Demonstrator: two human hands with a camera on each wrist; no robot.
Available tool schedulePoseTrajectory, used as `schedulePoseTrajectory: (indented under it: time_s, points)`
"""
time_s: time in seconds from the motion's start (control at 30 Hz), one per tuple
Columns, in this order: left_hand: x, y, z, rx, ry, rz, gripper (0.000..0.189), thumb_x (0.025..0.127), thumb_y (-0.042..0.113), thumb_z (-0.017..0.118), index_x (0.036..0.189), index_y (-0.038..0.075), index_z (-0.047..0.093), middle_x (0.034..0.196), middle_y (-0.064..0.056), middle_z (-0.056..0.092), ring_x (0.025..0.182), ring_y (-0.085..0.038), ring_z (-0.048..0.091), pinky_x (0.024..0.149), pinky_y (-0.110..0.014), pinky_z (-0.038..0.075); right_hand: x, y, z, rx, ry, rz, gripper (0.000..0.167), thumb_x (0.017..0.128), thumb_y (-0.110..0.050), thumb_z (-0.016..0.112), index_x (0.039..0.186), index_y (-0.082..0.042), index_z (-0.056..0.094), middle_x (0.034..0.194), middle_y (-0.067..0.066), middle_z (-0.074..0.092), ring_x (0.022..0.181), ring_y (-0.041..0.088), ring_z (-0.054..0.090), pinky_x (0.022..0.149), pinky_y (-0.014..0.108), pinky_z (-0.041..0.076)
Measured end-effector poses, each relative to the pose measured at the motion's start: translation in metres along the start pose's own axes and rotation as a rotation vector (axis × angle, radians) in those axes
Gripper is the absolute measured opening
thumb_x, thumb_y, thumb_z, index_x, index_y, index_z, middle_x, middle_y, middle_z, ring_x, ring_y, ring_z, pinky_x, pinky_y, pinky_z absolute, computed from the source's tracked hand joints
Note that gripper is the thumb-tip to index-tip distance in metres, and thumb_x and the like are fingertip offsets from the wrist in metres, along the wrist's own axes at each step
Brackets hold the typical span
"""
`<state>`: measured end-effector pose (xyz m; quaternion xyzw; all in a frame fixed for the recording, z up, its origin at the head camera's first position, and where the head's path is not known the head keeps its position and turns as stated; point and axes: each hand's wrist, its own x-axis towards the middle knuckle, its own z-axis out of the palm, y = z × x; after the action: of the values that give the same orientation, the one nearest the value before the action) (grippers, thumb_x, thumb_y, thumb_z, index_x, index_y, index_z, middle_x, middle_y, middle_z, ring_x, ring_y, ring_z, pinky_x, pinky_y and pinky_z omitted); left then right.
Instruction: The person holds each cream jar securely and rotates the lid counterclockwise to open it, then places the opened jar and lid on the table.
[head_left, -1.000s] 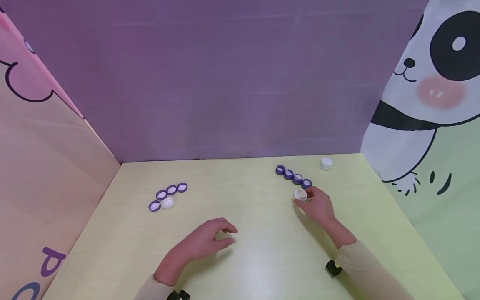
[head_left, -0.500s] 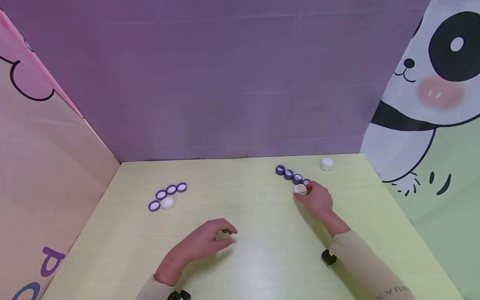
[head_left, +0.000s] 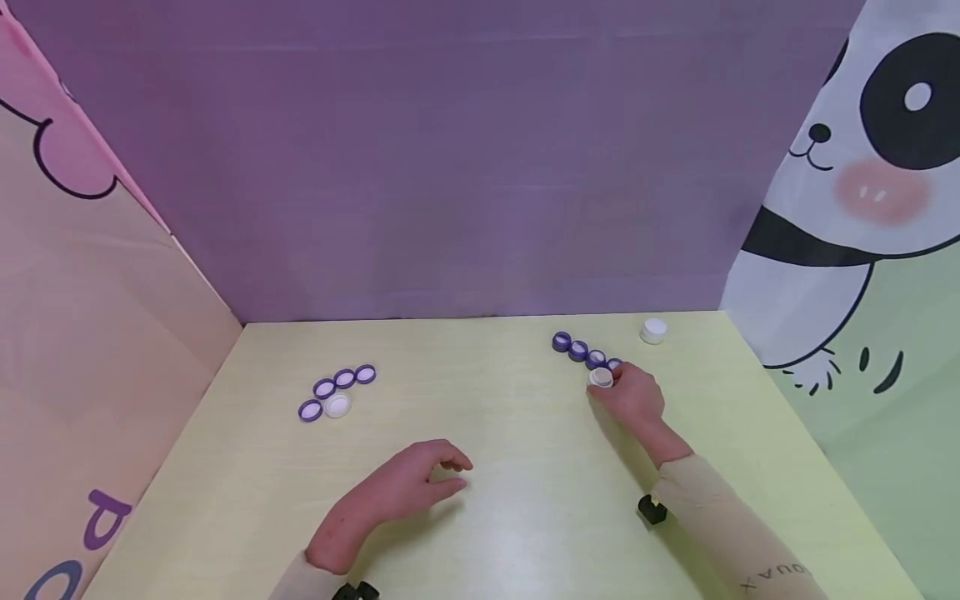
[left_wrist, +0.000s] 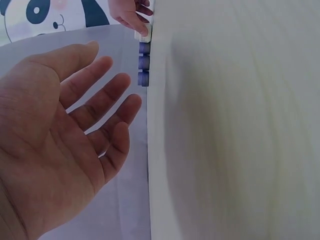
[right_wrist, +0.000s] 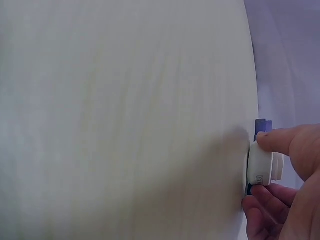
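My right hand (head_left: 636,402) pinches a small, round, white stepped piece (head_left: 601,378) between thumb and fingers. In the right wrist view, this white stepped piece (right_wrist: 261,164) has a wide part with a small mark on its side and a narrower part, and sits right at the tabletop. Just beyond it runs a slanting row of purple-rimmed round caps (head_left: 596,359) with pale centres; the nearest is partly hidden by the hand. My left hand (head_left: 408,483) holds nothing, its fingers loosely bent over the near middle of the table. The left wrist view shows its palm (left_wrist: 55,145) facing the camera.
On the left of the table (head_left: 480,375), several purple-rimmed caps (head_left: 325,388) lie in a slanting line beside a white disc (head_left: 338,405). Another white round piece (head_left: 654,331) stands near the back right corner. A purple backdrop (head_left: 480,167) rises behind the table.
My right hand has moved slightly away from me with the white piece, closer to the end of the purple-rimmed row. The left hand stays almost where it was.
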<state>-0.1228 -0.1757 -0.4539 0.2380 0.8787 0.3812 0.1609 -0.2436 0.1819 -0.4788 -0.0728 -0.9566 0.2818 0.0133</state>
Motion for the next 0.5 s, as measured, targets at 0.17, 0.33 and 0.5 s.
schedulePoseTrajectory:
  time_s: [0.17,0.33,0.5]
  points:
    - [-0.0013,-0.0035,-0.0013,0.022,-0.007,-0.001,0.027,0.096,0.033,0.063,0.117,0.016,0.066,0.111,0.007,0.063,0.106,-0.018,0.057,0.088,-0.039,0.05,0.0018,0.0014,0.002,-0.016,0.014,0.0,0.035,0.075,-0.037,0.077,0.087,-0.008,0.063,0.076,0.004,0.063,0.068,0.025,0.057,0.051,0.035,0.039]
    - [-0.0022,-0.0079,-0.0012,0.033,-0.022,-0.015,0.027,0.096,0.034,0.063,0.117,0.018,0.066,0.111,0.009,0.063,0.105,-0.016,0.057,0.086,-0.035,0.05,0.0029,0.0038,0.0033,-0.037,0.002,0.01,0.032,0.073,-0.038,0.076,0.081,-0.011,0.063,0.073,0.002,0.061,0.064,0.022,0.055,0.048,0.034,0.037]
    - [-0.0018,-0.0099,-0.0006,0.033,-0.025,-0.019,0.027,0.095,0.033,0.063,0.117,0.018,0.066,0.11,0.01,0.063,0.104,-0.015,0.057,0.086,-0.035,0.05,0.0034,0.0035,0.0023,-0.051,-0.006,0.023,0.033,0.075,-0.041,0.076,0.079,-0.011,0.064,0.071,0.002,0.06,0.062,0.022,0.054,0.047,0.034,0.037]
